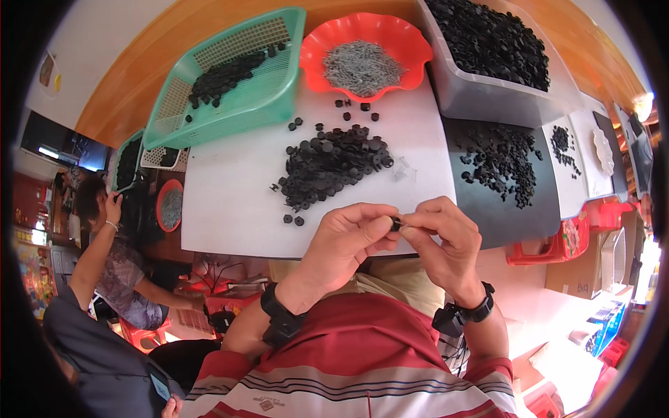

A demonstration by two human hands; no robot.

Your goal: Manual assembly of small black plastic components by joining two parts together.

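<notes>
Just past the near edge of the white tabletop [230, 209], my two hands meet in front of my body. The left hand [345, 240] is closed in a pinch on a small black plastic piece [396, 223]. My right hand [446, 240] pinches with thumb and forefinger at the same piece; a thin metallic bit seems to show there, too small to name. Beyond the hands lies a heap of black plastic discs and small parts [331, 167], with several loose ones around it. A few clear thin pieces [404, 169] lie to its right.
A green basket [223, 127] with black parts, a red scalloped bowl [313, 49] of metal pins [362, 67] and a clear bin [488, 104] of black parts line the back. Small black parts [505, 164] lie on a dark mat [474, 216]. Other people [129, 279] sit at left.
</notes>
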